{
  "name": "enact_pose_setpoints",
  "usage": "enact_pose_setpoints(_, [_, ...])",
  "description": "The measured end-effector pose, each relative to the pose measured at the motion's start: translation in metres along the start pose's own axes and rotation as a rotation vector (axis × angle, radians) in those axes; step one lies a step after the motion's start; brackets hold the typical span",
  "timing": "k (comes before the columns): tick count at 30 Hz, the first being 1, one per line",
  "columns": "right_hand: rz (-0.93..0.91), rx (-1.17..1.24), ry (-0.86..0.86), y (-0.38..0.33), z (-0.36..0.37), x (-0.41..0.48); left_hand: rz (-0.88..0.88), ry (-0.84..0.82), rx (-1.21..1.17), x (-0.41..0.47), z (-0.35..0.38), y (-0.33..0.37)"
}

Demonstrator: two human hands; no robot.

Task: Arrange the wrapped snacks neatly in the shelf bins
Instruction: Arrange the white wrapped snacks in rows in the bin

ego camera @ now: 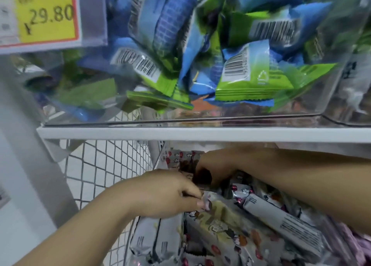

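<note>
Both my hands reach into the lower clear bin (128, 243), which is full of silver wrapped snack bars (281, 221) with red and cartoon prints. My left hand (160, 193) pinches the end of one silver bar (218, 207) near the bin's left side. My right hand (212, 169) is further back under the shelf, its fingers curled down among the bars at the bin's rear; what it holds is hidden. Above, a second clear bin (241, 119) holds several blue and green wrapped snacks (245, 73) lying in a loose heap.
A white shelf edge (200, 134) runs across just above my hands. A white wire mesh panel (104, 165) stands to the left of the lower bin. A yellow price tag reading 29.80 (46, 14) hangs at the upper left.
</note>
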State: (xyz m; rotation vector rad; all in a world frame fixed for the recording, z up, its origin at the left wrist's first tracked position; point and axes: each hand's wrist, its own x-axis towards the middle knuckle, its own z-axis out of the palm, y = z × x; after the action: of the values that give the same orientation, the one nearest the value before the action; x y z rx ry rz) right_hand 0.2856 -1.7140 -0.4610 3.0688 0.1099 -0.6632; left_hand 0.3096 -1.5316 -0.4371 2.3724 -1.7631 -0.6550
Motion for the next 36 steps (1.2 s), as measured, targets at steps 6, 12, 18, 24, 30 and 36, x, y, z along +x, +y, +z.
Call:
enact_pose_setpoints(6, [0.022,0.009,0.047,0.004,0.008,0.001,0.037,0.038,0.035,-0.005,0.004,-0.003])
enact_pose_setpoints(12, [-0.001,-0.044,0.052,0.003,0.012,0.0,0.013,-0.009,-0.061,-0.01,-0.004,0.003])
enact_pose_setpoints(18, [0.015,-0.024,0.028,0.002,0.009,-0.003,0.073,-0.14,-0.039,-0.01,-0.004,0.006])
enact_pose_setpoints(24, [0.055,-0.119,-0.048,-0.005,0.008,-0.005,0.066,-0.121,0.006,-0.011,-0.003,0.003])
enact_pose_setpoints(30, [0.067,-0.208,-0.017,-0.012,0.013,-0.007,0.066,-0.108,0.003,-0.009,0.0,-0.002])
enact_pose_setpoints(36, [0.067,-0.154,0.034,-0.006,0.014,-0.008,0.049,-0.076,0.016,-0.008,0.0,0.0])
